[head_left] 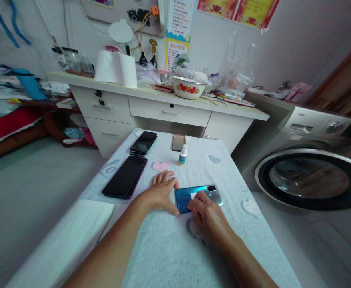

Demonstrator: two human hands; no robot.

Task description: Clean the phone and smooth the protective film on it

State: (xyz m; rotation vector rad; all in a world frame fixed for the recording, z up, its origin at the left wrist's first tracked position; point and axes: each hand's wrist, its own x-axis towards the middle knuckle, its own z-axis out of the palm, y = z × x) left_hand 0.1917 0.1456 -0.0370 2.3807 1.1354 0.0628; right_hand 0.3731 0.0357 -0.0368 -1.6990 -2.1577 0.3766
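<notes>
A blue smartphone (183, 198) lies face down on the cloth-covered table, its camera block at the right end. My left hand (161, 192) braces the phone's left end, thumb at the near corner and a finger at the far corner. Closed in a pinch, my right hand (207, 210) presses on the phone's back. A small white piece (193, 195) shows at its fingertips; whether it is held or stuck to the phone I cannot tell. Beyond the phone stands a small white bottle (182, 156) with a blue and yellow label, upright.
To the left lie a large black phone (124, 178) and a stack of phones (144, 143). A brownish phone or case (178, 142) is at the table's far end. White folded material (70, 236) lies front left. A desk (169, 110) stands behind, a washing machine (310, 132) right.
</notes>
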